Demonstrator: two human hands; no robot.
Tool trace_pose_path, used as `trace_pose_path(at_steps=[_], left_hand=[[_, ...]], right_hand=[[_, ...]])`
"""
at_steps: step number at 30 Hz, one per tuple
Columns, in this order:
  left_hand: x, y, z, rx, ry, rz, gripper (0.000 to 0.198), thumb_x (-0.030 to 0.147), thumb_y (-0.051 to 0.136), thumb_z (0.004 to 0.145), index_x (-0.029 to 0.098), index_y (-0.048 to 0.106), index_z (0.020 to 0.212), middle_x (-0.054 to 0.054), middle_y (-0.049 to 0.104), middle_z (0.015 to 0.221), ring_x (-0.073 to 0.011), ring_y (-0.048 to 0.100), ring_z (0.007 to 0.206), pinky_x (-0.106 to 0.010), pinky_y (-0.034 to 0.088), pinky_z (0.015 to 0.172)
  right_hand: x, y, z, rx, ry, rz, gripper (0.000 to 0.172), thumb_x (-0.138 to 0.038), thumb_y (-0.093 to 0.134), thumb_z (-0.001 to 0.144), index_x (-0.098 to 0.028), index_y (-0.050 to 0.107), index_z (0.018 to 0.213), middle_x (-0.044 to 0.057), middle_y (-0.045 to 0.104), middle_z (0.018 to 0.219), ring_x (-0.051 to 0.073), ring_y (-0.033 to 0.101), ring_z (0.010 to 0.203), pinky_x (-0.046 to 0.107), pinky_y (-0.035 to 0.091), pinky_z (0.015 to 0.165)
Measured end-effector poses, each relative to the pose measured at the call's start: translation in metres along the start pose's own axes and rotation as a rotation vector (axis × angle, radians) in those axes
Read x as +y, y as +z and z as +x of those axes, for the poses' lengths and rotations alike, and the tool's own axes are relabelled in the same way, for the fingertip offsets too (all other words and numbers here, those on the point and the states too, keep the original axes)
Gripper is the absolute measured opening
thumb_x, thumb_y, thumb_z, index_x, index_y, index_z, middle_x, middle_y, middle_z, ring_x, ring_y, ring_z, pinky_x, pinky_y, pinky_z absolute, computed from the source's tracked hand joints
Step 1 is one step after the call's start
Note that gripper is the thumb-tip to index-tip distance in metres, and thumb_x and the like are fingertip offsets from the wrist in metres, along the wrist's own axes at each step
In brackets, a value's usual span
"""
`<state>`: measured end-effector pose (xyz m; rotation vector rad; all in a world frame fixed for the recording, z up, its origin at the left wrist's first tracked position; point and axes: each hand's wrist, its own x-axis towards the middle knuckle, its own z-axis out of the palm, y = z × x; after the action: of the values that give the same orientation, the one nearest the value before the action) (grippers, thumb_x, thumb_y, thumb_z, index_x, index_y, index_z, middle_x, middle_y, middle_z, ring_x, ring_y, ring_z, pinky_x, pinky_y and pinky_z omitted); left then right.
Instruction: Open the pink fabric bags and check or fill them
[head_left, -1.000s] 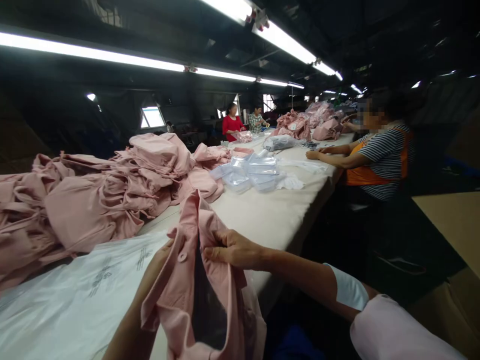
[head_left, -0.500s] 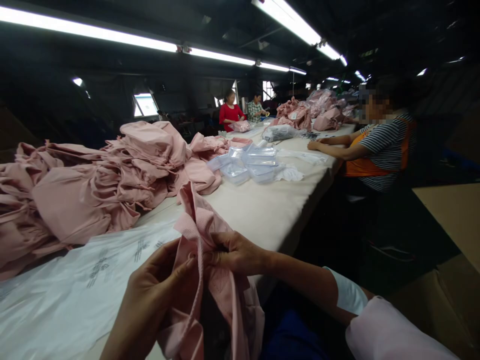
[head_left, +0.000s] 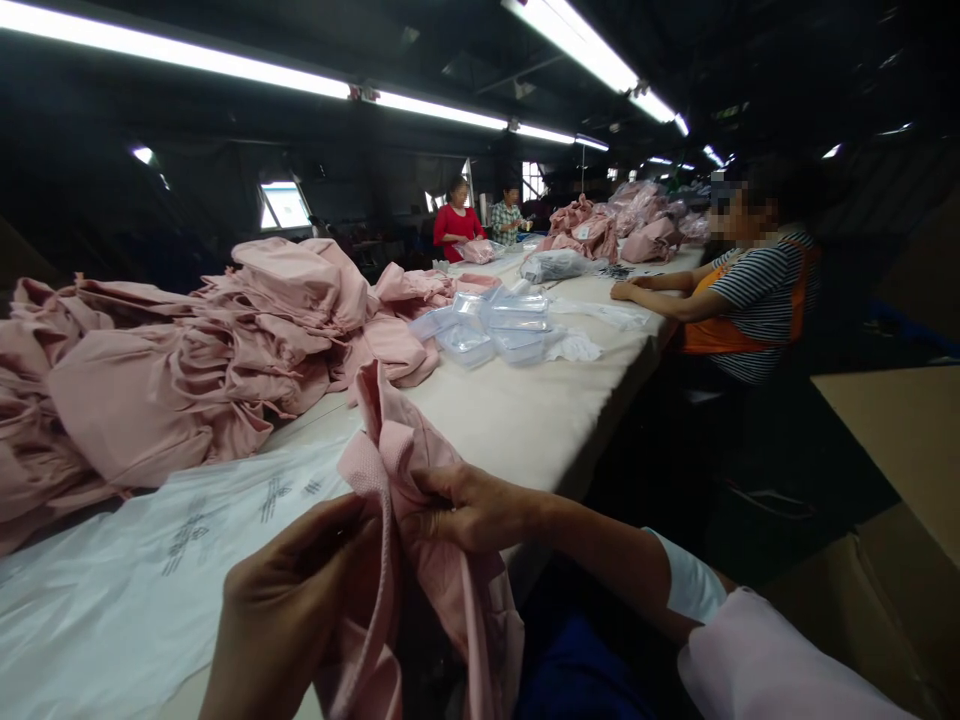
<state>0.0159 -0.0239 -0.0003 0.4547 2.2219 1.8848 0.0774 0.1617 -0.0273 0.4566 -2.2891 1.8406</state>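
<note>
I hold a pink garment (head_left: 390, 440) up at the near edge of a long white table (head_left: 525, 420). My left hand (head_left: 289, 600) grips its left fold from the side, fingers closed on the cloth. On the right fold, my right hand (head_left: 465, 510) pinches the fabric with the fingers curled. The two folds are pressed together between my hands. The garment's lower part hangs over the table edge toward my lap.
A big heap of pink garments (head_left: 187, 350) fills the table's left. Clear printed plastic bags (head_left: 135, 570) lie under my hands, and folded bags (head_left: 495, 330) sit mid-table. A seated person in a striped top (head_left: 750, 300) works at the right; two people (head_left: 480, 225) stand far off.
The garment's opening, spread wide a second ago, is now closed. My left hand has come round from behind the cloth and presses the folds against my right hand.
</note>
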Motion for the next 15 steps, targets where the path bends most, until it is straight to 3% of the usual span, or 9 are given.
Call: trace_pose_path(at_steps=[4,9,15], left_hand=[[0.002,0.000,0.003,-0.045,-0.098,-0.115,0.057,0.043,0.090,0.049,0.019,0.072,0.098,-0.007,0.074,0.089,-0.0306,0.069,0.089,-0.021,0.057,0.052],[0.003,0.003,0.005,-0.117,-0.157,-0.188,0.056,0.039,0.092,0.047,0.020,0.073,0.095,-0.004,0.074,0.081,-0.0267,0.070,0.081,-0.020,0.058,0.062],[-0.004,-0.001,0.005,-0.080,-0.164,-0.195,0.057,0.034,0.094,0.042,0.022,0.073,0.094,-0.003,0.074,0.081,-0.0248,0.070,0.081,-0.019,0.057,0.065]], right_hand=[[0.001,0.004,0.001,0.013,-0.001,0.078,0.023,-0.036,0.062,0.084,-0.016,0.051,0.082,0.000,0.050,0.080,0.012,0.046,0.074,0.024,0.040,0.069],[0.011,0.012,0.001,0.062,0.005,0.322,0.043,-0.053,0.069,0.078,-0.014,0.058,0.092,0.004,0.058,0.089,0.017,0.055,0.084,0.028,0.046,0.076],[0.012,0.009,0.000,0.031,-0.031,0.253,0.037,-0.046,0.068,0.081,-0.013,0.057,0.093,0.004,0.058,0.091,0.016,0.054,0.085,0.027,0.045,0.077]])
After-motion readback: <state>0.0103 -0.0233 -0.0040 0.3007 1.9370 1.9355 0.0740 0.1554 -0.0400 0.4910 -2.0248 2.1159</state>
